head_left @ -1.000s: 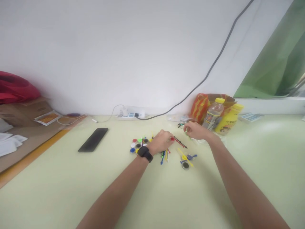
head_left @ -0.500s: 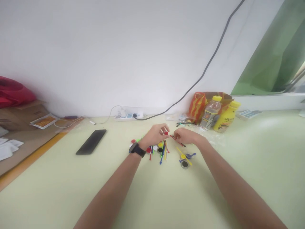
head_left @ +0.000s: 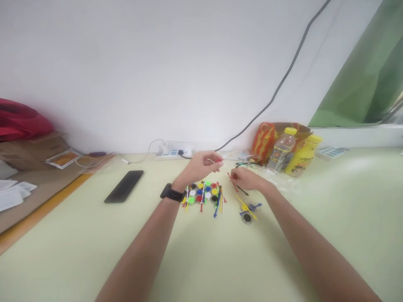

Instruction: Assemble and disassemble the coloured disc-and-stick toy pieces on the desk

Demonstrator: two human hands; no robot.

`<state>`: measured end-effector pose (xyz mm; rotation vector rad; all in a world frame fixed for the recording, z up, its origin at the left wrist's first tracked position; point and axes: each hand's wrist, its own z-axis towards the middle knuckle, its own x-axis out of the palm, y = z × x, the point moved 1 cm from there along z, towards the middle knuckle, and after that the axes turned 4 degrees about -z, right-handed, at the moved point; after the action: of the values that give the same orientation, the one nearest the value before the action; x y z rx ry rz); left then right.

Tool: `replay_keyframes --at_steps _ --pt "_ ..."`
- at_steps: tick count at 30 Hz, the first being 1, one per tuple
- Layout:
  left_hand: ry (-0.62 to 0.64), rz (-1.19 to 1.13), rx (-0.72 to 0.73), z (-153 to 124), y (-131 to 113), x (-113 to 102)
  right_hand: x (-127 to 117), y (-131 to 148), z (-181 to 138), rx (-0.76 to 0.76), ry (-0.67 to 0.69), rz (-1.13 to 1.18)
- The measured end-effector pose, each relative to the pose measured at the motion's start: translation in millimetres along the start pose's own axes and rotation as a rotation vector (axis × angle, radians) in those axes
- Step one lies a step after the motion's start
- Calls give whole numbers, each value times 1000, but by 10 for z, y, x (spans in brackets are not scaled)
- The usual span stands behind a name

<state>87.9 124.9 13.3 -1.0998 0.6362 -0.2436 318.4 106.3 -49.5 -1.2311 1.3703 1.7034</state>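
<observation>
My left hand [head_left: 203, 164], with a black watch on its wrist, is raised above the colourful pieces. Its thumb and fingertips close on a small red disc [head_left: 219, 160], mostly hidden. To its right, my right hand [head_left: 245, 178] has its fingers curled round a red plastic arrow [head_left: 232, 182]. A black arrow [head_left: 242, 191] sticks out below that hand; whether it is gripped cannot be told. Below my left hand lie several coloured discs [head_left: 199, 192] in rows, with a blue arrow [head_left: 217, 203] and other arrows beside them. A yellow arrow [head_left: 244, 206] rests on round bases near my right forearm.
A black phone [head_left: 124, 186] lies to the left. At the back stand a power strip [head_left: 171, 154], a clear bottle [head_left: 281, 149], a yellow bottle [head_left: 302, 157] and a red-and-yellow bag [head_left: 263, 141]. Eyeglasses [head_left: 248, 163] lie beyond my right hand.
My left hand has lifted up and away from the pieces with the red disc, uncovering the rows of discs. My right hand stays nearly in place, its red arrow now more upright.
</observation>
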Motion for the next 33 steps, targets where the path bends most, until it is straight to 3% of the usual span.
replay_keyframes --at_steps 3,8,13,17,26,33 --pt "4 -26 -6 -23 -58 -55 -104 47 -4 -28 -101 113" --pt "6 -70 -21 -28 -13 -138 -299 176 -30 -111 -332 629" --pt "16 -129 -85 -27 63 -148 -403 346 -54 -136 -483 828" --pt "45 -249 -111 -24 106 -103 -437 488 -90 -192 -559 745" --pt "118 -574 -197 -2 185 -15 -427 738 -191 -342 -583 466" --pt "97 -621 -197 8 166 -19 -421 743 -207 -335 -617 496"
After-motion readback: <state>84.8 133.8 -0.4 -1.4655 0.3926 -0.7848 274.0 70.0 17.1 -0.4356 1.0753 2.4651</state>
